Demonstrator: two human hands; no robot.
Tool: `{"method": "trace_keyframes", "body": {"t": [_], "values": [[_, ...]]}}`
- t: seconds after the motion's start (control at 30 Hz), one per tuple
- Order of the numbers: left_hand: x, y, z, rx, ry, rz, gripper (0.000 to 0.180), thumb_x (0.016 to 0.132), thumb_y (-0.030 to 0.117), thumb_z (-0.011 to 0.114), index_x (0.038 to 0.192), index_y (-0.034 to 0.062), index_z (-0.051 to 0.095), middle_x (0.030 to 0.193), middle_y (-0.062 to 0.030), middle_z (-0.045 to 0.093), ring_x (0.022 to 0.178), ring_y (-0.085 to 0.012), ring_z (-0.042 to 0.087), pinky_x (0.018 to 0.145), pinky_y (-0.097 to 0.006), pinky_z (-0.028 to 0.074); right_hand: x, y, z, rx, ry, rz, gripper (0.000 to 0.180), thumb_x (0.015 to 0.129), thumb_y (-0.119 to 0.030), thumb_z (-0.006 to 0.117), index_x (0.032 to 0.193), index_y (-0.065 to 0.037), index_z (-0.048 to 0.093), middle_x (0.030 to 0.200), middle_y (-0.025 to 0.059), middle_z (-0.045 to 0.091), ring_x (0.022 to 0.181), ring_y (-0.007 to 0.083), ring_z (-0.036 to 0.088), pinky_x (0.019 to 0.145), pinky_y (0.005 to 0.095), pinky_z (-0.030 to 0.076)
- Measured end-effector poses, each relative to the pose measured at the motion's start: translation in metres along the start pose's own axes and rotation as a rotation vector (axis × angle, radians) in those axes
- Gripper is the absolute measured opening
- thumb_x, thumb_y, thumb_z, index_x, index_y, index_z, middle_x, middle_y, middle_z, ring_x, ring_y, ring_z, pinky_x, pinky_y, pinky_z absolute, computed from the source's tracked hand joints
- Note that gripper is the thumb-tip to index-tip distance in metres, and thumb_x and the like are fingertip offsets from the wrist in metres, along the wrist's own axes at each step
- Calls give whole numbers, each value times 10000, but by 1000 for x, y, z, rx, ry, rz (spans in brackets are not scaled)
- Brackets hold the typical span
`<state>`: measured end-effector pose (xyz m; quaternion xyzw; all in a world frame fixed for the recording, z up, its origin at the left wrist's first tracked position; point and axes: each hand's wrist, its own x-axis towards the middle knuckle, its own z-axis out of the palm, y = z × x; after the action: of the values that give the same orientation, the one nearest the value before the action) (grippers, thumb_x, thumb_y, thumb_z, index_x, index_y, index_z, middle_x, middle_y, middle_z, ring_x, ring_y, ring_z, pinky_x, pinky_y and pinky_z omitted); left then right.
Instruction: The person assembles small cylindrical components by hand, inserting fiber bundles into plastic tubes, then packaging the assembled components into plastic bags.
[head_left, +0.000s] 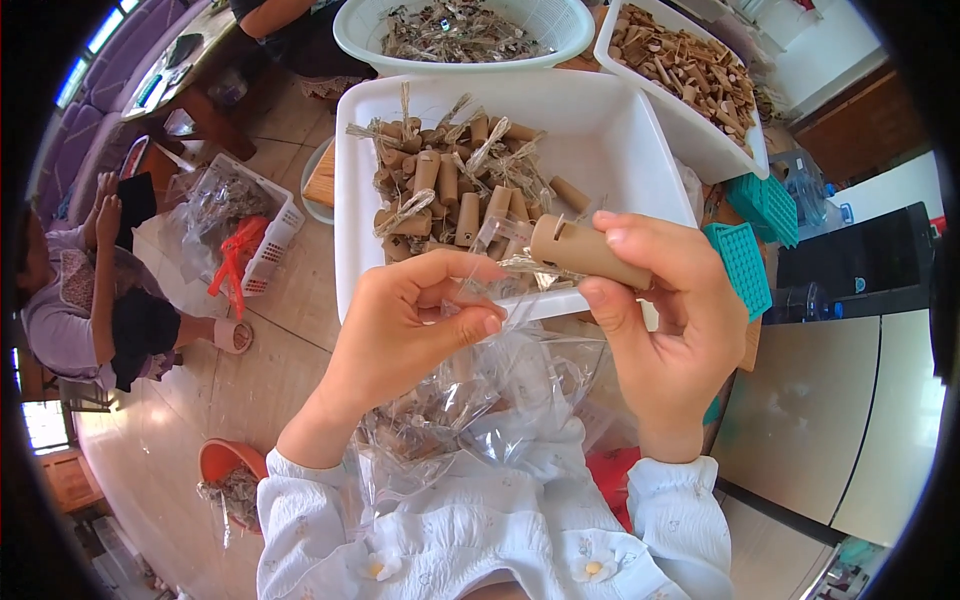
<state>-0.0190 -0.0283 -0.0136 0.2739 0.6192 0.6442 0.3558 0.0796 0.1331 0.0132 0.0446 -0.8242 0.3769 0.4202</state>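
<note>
Reference: white tray [590, 125]. Brown tube [595, 252] is over its near edge, right of centre, notched end pointing left. Right hand [685, 300] holds the tube narrowly, thumb below, fingers above. Left hand [395, 325] is over the near edge, left of centre, thumb and forefinger a little apart beside clear film.

Edges and room: both hands overlap the tray's near edge; its far and right edges show. Bare bottom shows along the right side. A heap of brown tubes [468, 218], some with wire bundles, fills the left and middle.

Obscured: clear plastic bag [450, 405], on the lap before the tray, glares; contents hard to make out. Cannot tell whether the left fingers pinch the film, nor whether the wire bundle [525, 264] at the tube's notched end is inside it. Far basket and bin run to the picture's edge.

Surroundings: orange bucket [214, 458] near left of the tray; white crate [284, 235] farther left, red bag [240, 250] on it; seated person [75, 310] beyond. Teal basket [738, 262] right of the tray. White bin [752, 150] of brown pieces crowds its far right corner; pale green basket [358, 45] blocks its far edge.
</note>
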Motion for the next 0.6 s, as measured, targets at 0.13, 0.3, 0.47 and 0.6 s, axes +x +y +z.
{"method": "trace_keyframes", "body": {"t": [0.13,0.3,0.47,0.6], "values": [[1,0,4,49,-15,10,300,763,-13,627,1051,-38,547,832,-51,619,817,-109,607,678,-209,474,-1,-4,0,2,14,69,262,705,21,658,947,-8,563,899,127,596,759,225,604,560,273,513],[0,0,4,64,-50,-13,338,760,-11,628,1084,-42,536,852,-48,614,832,-119,610,678,-213,475,4,-11,-4,-126,-79,161,214,720,17,643,926,-16,594,870,104,583,687,186,603,531,255,513],[1,2,3,56,-86,-44,369,759,-27,620,1115,-45,523,872,-51,613,838,-110,604,686,-217,477,5,-9,-6,-120,-85,188,217,719,2,649,930,-18,600,848,95,583,656,173,601,528,250,511],[1,1,1,47,-91,-55,400,752,-32,624,1134,-48,510,872,-57,612,837,-104,598,701,-220,478,7,-14,-11,-11,-212,351,231,718,-112,698,901,-3,608,854,52,584,744,109,565,608,195,450]]}}
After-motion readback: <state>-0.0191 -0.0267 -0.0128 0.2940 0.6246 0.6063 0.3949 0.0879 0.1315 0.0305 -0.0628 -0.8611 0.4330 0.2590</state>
